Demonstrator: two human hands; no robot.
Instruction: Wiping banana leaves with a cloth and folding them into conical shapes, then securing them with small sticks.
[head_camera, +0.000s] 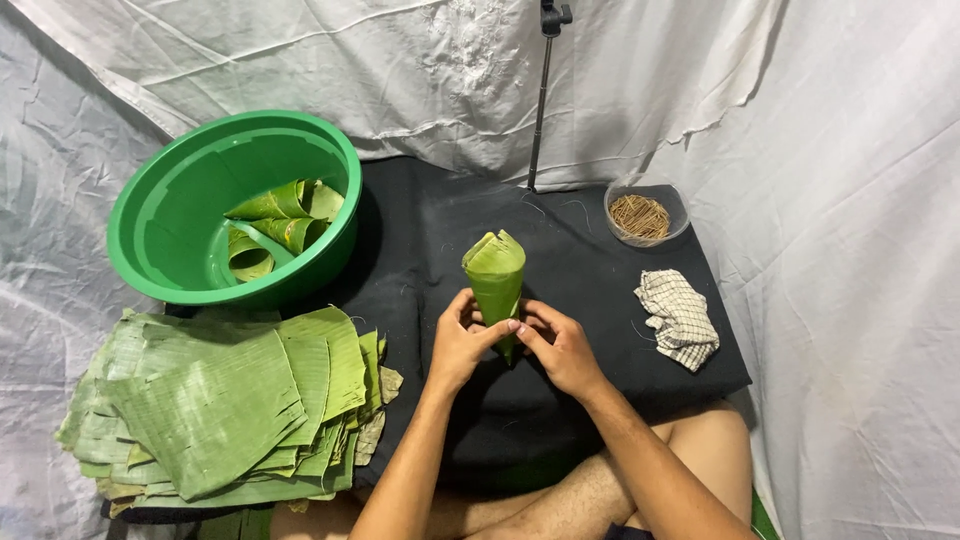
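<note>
A green banana-leaf cone (495, 272) stands upright, wide mouth up, over the black cloth (600, 300). My left hand (458, 345) grips its lower part from the left, thumb across the front. From the right, my right hand (562, 347) holds the narrow tip, fingers curled around it. Both hands meet at the cone's bottom, which they hide.
A green plastic basin (160, 240) at the back left holds several finished leaf cones (285, 215). A stack of cut banana leaves (225, 400) lies at the left front. At the back right are a small bowl of thin sticks (642, 215), a checked rag (680, 318) and a stand pole (541, 100).
</note>
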